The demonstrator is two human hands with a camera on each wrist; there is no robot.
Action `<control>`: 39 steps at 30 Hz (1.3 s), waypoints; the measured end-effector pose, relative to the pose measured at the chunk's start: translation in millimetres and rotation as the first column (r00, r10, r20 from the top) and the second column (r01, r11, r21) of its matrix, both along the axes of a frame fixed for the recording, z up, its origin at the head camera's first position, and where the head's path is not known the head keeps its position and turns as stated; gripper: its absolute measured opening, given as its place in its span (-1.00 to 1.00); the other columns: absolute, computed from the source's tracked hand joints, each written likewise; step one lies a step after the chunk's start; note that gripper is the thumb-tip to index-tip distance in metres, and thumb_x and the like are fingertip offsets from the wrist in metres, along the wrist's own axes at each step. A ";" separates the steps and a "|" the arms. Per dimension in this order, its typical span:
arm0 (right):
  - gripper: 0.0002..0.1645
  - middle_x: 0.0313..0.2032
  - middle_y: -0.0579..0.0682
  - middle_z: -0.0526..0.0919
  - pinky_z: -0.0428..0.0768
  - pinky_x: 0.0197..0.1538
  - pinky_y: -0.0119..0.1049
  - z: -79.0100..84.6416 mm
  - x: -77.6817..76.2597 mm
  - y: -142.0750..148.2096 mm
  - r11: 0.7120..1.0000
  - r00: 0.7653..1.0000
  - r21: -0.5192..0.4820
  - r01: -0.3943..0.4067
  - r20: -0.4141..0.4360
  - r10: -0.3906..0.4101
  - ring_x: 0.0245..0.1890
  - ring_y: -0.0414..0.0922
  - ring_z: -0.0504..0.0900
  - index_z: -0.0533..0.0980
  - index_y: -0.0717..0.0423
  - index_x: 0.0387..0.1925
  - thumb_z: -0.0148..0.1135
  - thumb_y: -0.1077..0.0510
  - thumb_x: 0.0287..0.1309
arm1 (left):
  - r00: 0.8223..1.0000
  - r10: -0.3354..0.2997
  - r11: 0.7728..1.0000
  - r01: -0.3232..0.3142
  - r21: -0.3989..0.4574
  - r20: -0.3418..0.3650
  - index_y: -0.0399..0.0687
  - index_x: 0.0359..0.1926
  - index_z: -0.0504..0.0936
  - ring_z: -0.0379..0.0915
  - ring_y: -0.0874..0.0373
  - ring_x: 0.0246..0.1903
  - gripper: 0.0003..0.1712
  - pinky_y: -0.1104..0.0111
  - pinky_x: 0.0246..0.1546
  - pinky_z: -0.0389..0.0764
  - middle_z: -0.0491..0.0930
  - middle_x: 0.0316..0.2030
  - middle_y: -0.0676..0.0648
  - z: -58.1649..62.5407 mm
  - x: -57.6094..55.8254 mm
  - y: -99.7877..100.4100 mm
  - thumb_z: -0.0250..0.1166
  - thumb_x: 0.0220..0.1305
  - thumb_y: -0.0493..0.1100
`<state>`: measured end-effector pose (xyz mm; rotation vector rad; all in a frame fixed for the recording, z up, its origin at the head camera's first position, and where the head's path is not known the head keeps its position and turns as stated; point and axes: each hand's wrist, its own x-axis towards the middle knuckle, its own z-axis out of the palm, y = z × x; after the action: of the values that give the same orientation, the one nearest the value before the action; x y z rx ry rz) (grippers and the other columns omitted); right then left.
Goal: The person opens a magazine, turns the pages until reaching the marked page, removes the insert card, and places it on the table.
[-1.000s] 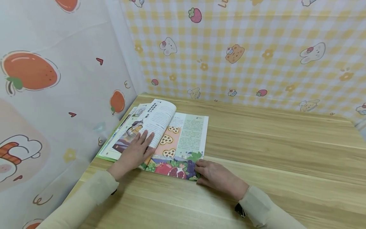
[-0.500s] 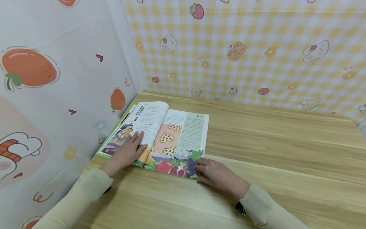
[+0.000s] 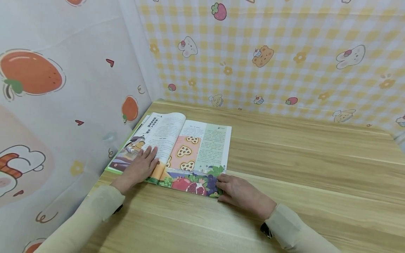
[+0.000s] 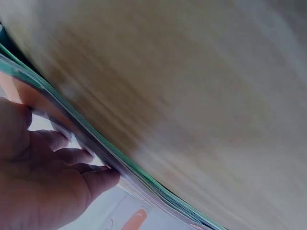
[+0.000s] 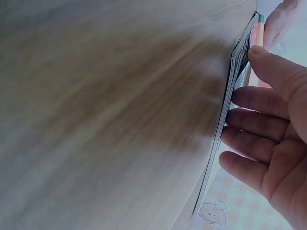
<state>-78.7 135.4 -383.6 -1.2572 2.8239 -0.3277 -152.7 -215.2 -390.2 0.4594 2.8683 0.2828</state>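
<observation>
An open magazine lies on the wooden table, left of centre. Its left page bulges near the spine, while the right page carries heart-shaped cookies and a strip of fruit pictures along the bottom. My left hand rests on the lower part of the left page with fingers extended. At the lower right corner, my right hand touches the magazine's edge, fingers loosely straight and thumb apart. In the right wrist view, the fingertips meet the stacked page edges. The left wrist view shows the left hand's fingers against the page.
The wooden table reaches to a yellow checked cloth wall at the back. A pale printed cloth wall runs close along the magazine's left side. A black wrist strap piece shows under the right sleeve.
My left hand has shifted left and slightly down, and the curled left page now lies flatter over the pages beneath. My right hand has stayed at the lower right corner.
</observation>
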 end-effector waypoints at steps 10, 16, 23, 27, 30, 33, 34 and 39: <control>-0.57 -0.02 0.09 0.68 0.66 0.10 -0.21 1.6 0.3 -0.6 1.000 1.000 -0.016 -0.004 0.005 0.004 0.01 -0.03 0.68 0.63 0.21 -0.10 0.36 -0.03 0.13 | 0.998 0.046 0.992 -0.052 -0.119 -0.050 -0.39 0.48 0.02 -0.14 -0.51 0.43 -0.37 -0.25 0.40 0.12 -0.04 0.46 -0.49 -7.3 3.9 8.8 -0.23 0.56 -0.09; -0.57 -0.07 0.08 0.71 0.69 0.01 -0.26 4.4 -0.7 -5.6 0.998 0.997 -0.030 0.046 0.057 -0.044 -0.10 -0.08 0.71 0.67 0.21 -0.14 0.37 -0.05 0.12 | 0.996 0.073 0.990 -0.079 -0.120 -0.050 -0.37 0.49 -0.01 -0.15 -0.54 0.42 -0.36 -0.28 0.36 0.16 -0.07 0.47 -0.48 -7.2 5.4 10.9 -0.24 0.55 -0.10; -0.70 -0.27 0.01 0.76 0.71 -0.15 -0.31 5.0 -9.2 -12.8 0.980 0.983 -0.116 0.159 0.106 -0.147 -0.28 -0.14 0.71 0.68 0.17 -0.23 0.36 0.01 0.15 | 0.996 0.082 0.986 -0.086 -0.143 -0.034 -0.36 0.49 -0.01 -0.15 -0.53 0.42 -0.36 -0.29 0.36 0.16 -0.08 0.48 -0.47 -4.3 4.3 13.9 -0.26 0.55 -0.10; -0.74 -0.35 0.00 0.75 0.66 -0.28 -0.39 6.2 -21.1 -23.8 0.957 0.965 -0.167 0.239 0.154 -0.214 -0.40 -0.20 0.66 0.68 0.17 -0.26 0.34 0.04 0.17 | 0.996 0.081 0.983 -0.084 -0.164 -0.028 -0.36 0.49 -0.01 -0.13 -0.54 0.42 -0.36 -0.30 0.34 0.19 -0.08 0.48 -0.47 -2.0 3.0 13.3 -0.26 0.54 -0.10; -0.72 -0.40 0.00 0.73 0.60 -0.35 -0.41 7.2 -32.7 -35.4 0.933 0.945 -0.196 0.302 0.191 -0.266 -0.46 -0.22 0.60 0.68 0.19 -0.26 0.34 0.03 0.18 | 0.997 0.082 0.981 -0.083 -0.175 -0.016 -0.35 0.50 -0.03 -0.14 -0.53 0.42 -0.36 -0.29 0.34 0.19 -0.09 0.48 -0.46 -1.5 1.4 12.4 -0.27 0.54 -0.10; -0.70 -0.46 -0.01 0.69 0.53 -0.40 -0.42 6.8 -44.9 -46.5 0.905 0.920 -0.220 0.365 0.237 -0.314 -0.51 -0.23 0.53 0.67 0.22 -0.26 0.34 0.03 0.19 | 0.997 0.083 0.981 -0.083 -0.178 -0.006 -0.34 0.50 -0.05 -0.15 -0.53 0.43 -0.35 -0.29 0.35 0.18 -0.11 0.49 -0.46 -1.9 -0.2 12.4 -0.28 0.54 -0.09; -0.69 -0.48 -0.01 0.67 0.49 -0.43 -0.42 6.9 -48.6 -50.0 0.892 0.906 -0.225 0.392 0.264 -0.331 -0.53 -0.23 0.49 0.67 0.22 -0.26 0.34 0.02 0.19 | 0.997 0.083 0.980 -0.082 -0.179 -0.004 -0.34 0.50 -0.05 -0.15 -0.53 0.43 -0.35 -0.29 0.35 0.18 -0.11 0.49 -0.46 -2.2 -0.7 12.4 -0.29 0.55 -0.09; -0.60 -0.44 0.00 0.64 0.44 -0.39 -0.37 6.3 -63.9 -66.2 0.832 0.825 -0.195 0.519 0.369 -0.428 -0.51 -0.18 0.46 0.61 0.21 -0.17 0.34 -0.06 0.19 | 0.997 0.083 0.978 -0.081 -0.190 0.000 -0.34 0.51 -0.07 -0.15 -0.52 0.43 -0.35 -0.28 0.37 0.17 -0.12 0.49 -0.46 -2.8 -1.2 13.4 -0.30 0.55 -0.08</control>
<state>-142.5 69.1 -377.3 -0.4193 2.8265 -0.8973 -153.9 -201.8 -392.9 0.3037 2.8737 0.0223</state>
